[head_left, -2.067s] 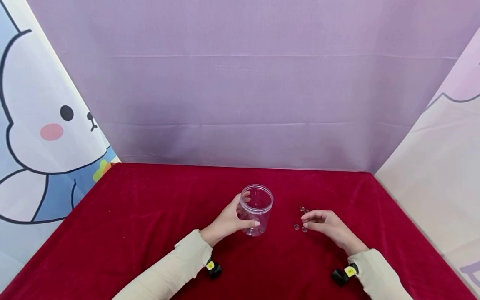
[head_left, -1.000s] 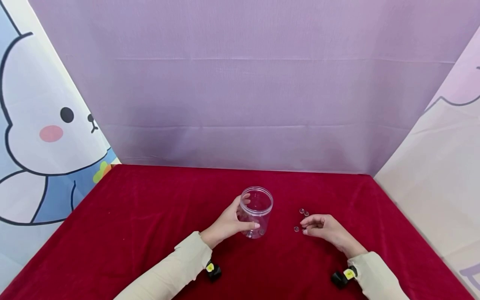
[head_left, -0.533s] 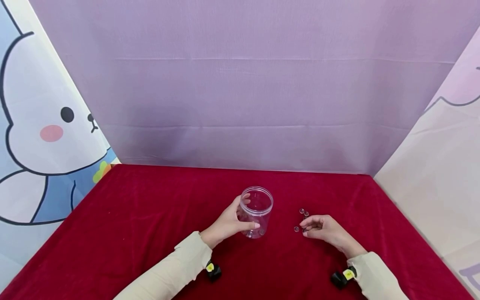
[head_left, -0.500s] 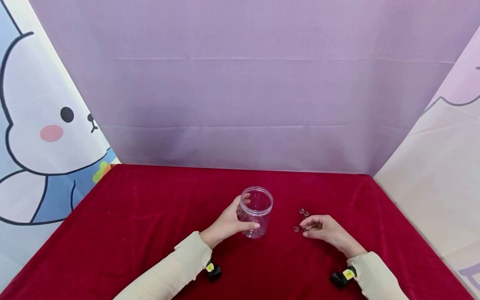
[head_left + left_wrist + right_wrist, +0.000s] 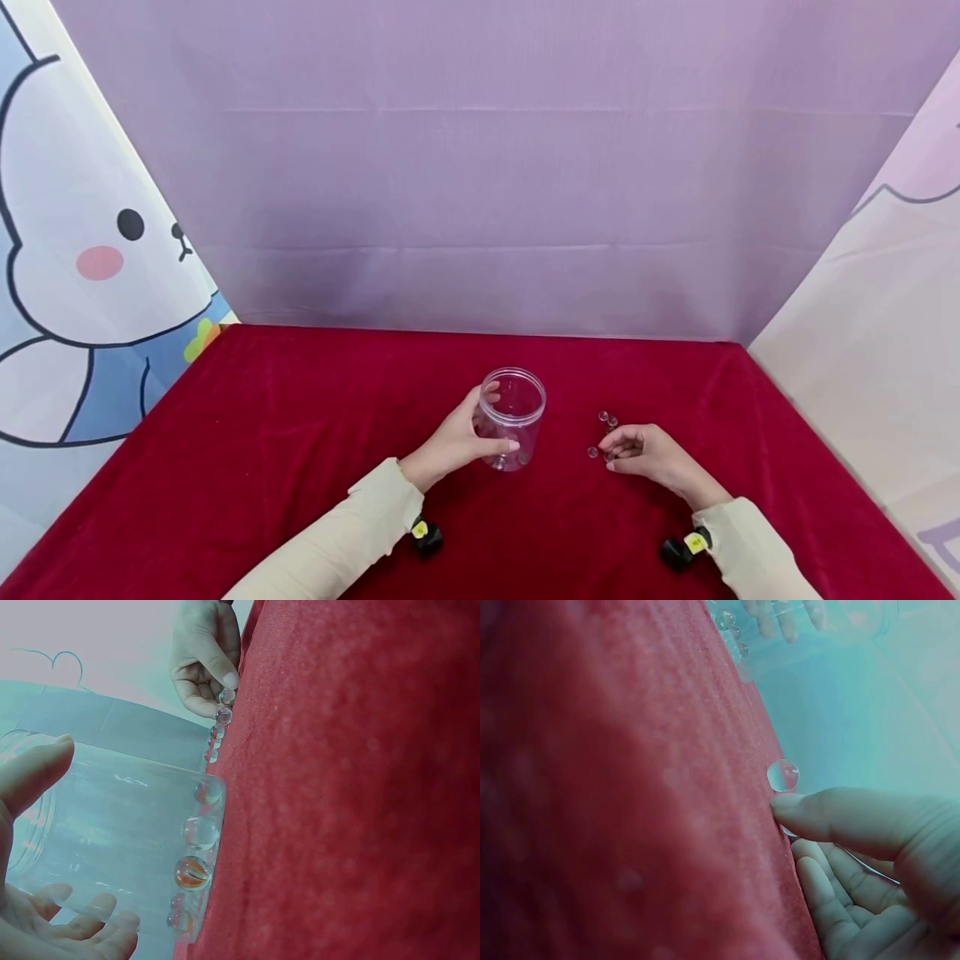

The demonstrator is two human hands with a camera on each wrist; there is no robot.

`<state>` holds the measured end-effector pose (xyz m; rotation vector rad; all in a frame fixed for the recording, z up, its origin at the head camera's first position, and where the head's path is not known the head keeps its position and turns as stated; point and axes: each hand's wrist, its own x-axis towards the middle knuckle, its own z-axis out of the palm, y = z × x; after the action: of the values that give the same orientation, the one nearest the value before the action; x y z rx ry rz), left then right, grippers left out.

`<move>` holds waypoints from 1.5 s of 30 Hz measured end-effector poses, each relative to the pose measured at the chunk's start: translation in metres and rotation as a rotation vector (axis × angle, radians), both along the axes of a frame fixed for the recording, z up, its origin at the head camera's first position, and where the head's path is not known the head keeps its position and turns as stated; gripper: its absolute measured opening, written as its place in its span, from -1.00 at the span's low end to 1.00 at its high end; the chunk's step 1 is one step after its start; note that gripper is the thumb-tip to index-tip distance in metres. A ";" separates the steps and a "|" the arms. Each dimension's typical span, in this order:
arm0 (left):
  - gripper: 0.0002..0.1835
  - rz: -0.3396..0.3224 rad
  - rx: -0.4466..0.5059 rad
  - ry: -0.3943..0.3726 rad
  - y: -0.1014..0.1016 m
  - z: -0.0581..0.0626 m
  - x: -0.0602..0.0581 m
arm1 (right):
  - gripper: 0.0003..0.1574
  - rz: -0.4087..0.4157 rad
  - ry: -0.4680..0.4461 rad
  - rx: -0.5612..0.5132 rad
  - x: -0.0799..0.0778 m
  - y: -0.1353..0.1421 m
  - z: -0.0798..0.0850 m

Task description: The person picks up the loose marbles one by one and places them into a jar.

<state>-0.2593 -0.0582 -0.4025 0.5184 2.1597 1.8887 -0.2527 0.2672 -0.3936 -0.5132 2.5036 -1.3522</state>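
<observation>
My left hand (image 5: 457, 437) holds a clear plastic jar (image 5: 517, 433) from its left side, thumb in front and fingers behind. The jar is upright, without a lid, and its bottom is at the red cloth. Several glass marbles (image 5: 191, 873) lie inside it, one with an orange swirl. To the right, my right hand (image 5: 652, 454) is low over the cloth, thumb and index finger on either side of a clear marble (image 5: 609, 457), which they appear to pinch. Another marble (image 5: 592, 452) lies just left of the fingertips. Others (image 5: 603, 416) sit beyond them, one partly hidden by the index finger.
A red velvet cloth (image 5: 337, 383) covers the table. Behind it rises a lilac fabric wall (image 5: 480, 183), with printed panels (image 5: 97, 250) at the sides. Black wrist cameras (image 5: 427, 537) hang under both cuffs.
My right hand has shifted slightly toward the near side, its thumb and index finger coming around the near marble. The left hand and jar have stayed in place.
</observation>
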 end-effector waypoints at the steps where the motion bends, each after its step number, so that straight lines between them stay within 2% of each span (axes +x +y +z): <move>1: -0.07 0.000 0.001 -0.001 0.000 0.000 0.000 | -0.70 0.003 0.002 0.000 0.000 0.000 0.000; 16: -0.09 -0.001 0.016 -0.002 0.001 -0.002 -0.002 | -0.73 -0.001 0.012 0.003 -0.001 0.000 0.000; 38: -0.09 0.001 0.007 -0.009 0.001 -0.004 -0.001 | -0.69 -0.093 0.015 0.003 0.000 0.000 -0.008; 45: -0.08 0.001 0.000 -0.012 0.001 -0.004 0.000 | -0.69 -0.132 0.018 -0.005 0.000 -0.001 -0.006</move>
<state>-0.2597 -0.0569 -0.4069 0.5046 2.1524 1.8871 -0.2528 0.2663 -0.3994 -0.3680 2.5900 -1.4062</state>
